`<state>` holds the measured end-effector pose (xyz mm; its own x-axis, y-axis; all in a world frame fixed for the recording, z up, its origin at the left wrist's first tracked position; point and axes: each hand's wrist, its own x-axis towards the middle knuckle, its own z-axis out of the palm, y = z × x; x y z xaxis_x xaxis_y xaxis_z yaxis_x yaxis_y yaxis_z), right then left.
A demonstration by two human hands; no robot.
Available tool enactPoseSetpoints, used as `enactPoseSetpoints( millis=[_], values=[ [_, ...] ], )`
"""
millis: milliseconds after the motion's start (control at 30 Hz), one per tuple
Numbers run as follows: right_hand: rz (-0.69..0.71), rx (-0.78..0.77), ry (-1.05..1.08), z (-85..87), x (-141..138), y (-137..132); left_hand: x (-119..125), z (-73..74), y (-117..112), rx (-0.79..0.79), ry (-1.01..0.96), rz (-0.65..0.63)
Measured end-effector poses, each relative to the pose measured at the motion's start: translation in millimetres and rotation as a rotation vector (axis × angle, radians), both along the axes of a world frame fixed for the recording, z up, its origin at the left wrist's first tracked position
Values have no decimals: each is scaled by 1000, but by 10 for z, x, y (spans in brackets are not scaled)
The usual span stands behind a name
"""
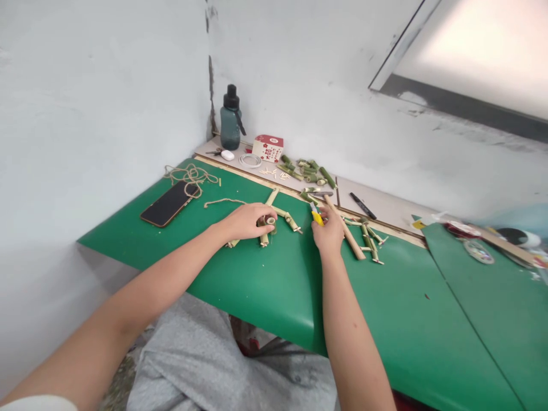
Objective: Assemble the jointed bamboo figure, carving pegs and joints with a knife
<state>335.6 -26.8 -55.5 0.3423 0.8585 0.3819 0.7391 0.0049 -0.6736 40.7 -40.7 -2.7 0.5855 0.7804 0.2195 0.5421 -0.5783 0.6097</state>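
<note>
Left hand [250, 221] with a short bamboo tube [271, 221], right hand [329, 231] with a yellow cutter [317, 217].
The left fingers are curled around the tube, just left of the frame's centre; the right hand grips the cutter, right of centre, its tip toward the top. A slip leftward could cut the left fingers; a careless turn of the right wrist could push the wooden stick [350, 238] against the jointed bamboo figure [370, 240].

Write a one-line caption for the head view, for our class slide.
Left hand holding bamboo, right hand holding a yellow knife, above a green tabletop.
</note>
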Motion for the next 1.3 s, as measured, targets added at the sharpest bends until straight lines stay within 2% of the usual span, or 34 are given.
enactPoseSetpoints(
  millis=[233, 433, 667, 967, 1300],
  values=[
    [-35, 73, 186, 141, -76, -66, -10, -12, 7, -13, 15, 2],
    [29, 125, 458, 190, -176, -22, -14, -20, 12, -16, 4, -13],
    [97, 50, 699, 263, -236, -65, -4, -46, 25, 7, -35, -45],
    [167, -2, 754, 305, -333, -120, -9, -61, 20, 32, -26, -42],
    [168, 16, 766, 359, -379, -168, -25, -15, 6, 63, -73, -25]
  ],
)
